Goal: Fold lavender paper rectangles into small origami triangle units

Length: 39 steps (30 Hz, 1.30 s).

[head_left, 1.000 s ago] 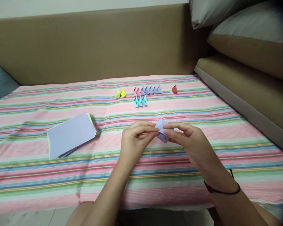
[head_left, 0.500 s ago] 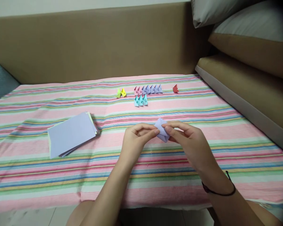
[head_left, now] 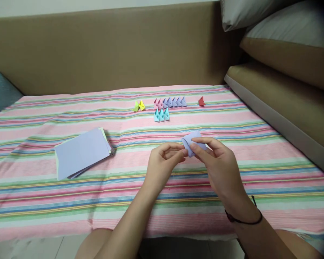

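A small piece of folded lavender paper (head_left: pixel 191 140) is held between my two hands, above the striped cloth. My left hand (head_left: pixel 166 158) pinches its lower left corner between thumb and fingers. Across its right side, my right hand (head_left: pixel 218 158) has the thumb and index finger closed on it; the other fingertips are partly hidden behind. Beyond the hands stand small folded paper figures with pointed tips: a row of pink (head_left: pixel 158 104) and lavender (head_left: pixel 175 102) ones, and three turquoise ones (head_left: pixel 161 115) in front of that row.
Left of my hands lies a stack of paper sheets (head_left: pixel 82 153), lavender on top. Two yellow-green paper figures (head_left: pixel 139 105) sit left of the row, a red one (head_left: pixel 201 101) to the right. Cushions (head_left: pixel 286 100) are piled at the right; a brown backrest (head_left: pixel 110 54) rises behind.
The folded paper has been turned and shifted slightly right, with one folded edge now showing on its left. My left hand has moved right and its grip is lower on the paper.
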Tool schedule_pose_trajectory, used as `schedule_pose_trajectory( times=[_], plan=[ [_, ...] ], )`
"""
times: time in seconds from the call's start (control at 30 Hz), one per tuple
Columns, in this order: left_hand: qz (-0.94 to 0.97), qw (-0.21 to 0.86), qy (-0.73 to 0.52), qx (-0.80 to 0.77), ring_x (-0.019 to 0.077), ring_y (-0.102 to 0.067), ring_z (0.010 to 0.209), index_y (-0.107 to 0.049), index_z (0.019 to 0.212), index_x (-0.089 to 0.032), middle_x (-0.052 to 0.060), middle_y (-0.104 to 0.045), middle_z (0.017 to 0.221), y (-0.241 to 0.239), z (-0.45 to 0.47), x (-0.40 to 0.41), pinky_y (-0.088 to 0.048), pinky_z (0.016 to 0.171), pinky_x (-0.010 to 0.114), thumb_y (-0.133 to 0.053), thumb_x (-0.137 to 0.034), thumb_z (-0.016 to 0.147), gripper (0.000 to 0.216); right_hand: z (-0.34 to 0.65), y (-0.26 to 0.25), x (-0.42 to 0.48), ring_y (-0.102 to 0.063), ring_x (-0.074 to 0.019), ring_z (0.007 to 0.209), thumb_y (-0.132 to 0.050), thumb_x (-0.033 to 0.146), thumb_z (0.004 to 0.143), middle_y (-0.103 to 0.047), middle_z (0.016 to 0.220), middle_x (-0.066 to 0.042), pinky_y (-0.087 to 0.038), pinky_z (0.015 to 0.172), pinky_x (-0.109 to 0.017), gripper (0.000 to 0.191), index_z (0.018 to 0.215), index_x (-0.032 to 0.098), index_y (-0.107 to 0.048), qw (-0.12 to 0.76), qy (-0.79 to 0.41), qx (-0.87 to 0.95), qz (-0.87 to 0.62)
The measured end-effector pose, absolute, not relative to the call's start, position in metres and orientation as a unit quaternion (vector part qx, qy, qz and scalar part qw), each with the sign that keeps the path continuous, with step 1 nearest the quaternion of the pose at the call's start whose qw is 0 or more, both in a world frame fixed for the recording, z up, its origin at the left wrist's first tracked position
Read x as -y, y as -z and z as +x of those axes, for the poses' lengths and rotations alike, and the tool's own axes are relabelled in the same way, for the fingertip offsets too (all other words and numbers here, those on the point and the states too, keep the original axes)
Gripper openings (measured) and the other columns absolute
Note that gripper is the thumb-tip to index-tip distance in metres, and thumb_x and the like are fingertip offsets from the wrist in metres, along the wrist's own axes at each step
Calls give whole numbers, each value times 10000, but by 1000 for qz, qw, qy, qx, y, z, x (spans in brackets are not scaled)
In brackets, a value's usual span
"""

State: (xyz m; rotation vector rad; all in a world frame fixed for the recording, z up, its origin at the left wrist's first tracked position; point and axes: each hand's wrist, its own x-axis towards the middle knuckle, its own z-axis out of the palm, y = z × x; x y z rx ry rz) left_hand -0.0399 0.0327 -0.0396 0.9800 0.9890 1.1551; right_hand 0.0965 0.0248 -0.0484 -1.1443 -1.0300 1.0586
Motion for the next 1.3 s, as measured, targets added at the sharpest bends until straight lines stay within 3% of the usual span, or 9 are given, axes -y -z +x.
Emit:
schedule_pose_trajectory(
  times=[0.23,0.4,0.47,0.67,0.8,1.0,1.3],
  plan=[
    [437,576,-514,-461,130,-646,616,-620,764,-136,5,-653,653,40,-38,-32,-543,628,257,-660,-214,741,91,99,47,-26,-614,-192,947,-672,283,789,-635,937,-45,-556,748,-303,79,782,212,-708,568,-309,552,-526],
    [503,497,-519,-480,120,-597,623,-668,811,-132,11,-633,665,40,-43,-35,-493,581,229,-626,-188,752,92,111,42,-28,-531,-217,1131,-640,231,818,-526,1220,-60,-527,886,-367,198,1010,248,-687,511,-205,671,-496],
    [509,493,-518,-479,117,-591,625,-689,830,-136,14,-638,673,40,-45,-35,-475,564,219,-622,-211,768,118,113,39,-28,-546,-212,1114,-611,213,839,-501,1260,-57,-538,860,-356,180,998,254,-685,489,-200,704,-475],
    [405,581,-554,-439,145,-654,677,-659,968,-169,22,-718,762,41,-47,-35,-503,631,244,-753,-273,679,321,114,33,-26,-546,-235,1121,-546,234,884,-554,1183,-71,-530,806,-333,120,833,225,-655,444,-233,731,-463],
    [394,589,-552,-439,174,-677,709,-691,867,-144,51,-739,768,41,-46,-35,-515,660,258,-791,-277,627,292,112,35,-26,-585,-213,1012,-552,261,884,-607,1087,-54,-511,790,-323,100,859,236,-646,446,-295,712,-455],
    [432,586,-533,-430,152,-670,671,-700,833,-141,43,-735,743,37,-46,-34,-520,620,228,-782,-264,644,240,107,37,-24,-595,-150,732,-599,307,855,-616,772,-8,-487,636,-255,111,794,215,-615,472,-399,626,-476],
    [453,576,-522,-438,150,-661,664,-709,798,-134,50,-727,730,37,-45,-33,-508,622,229,-755,-315,683,219,106,38,-23,-616,-157,698,-662,337,800,-654,741,-22,-504,624,-268,156,758,191,-629,483,-401,595,-502]
  ],
)
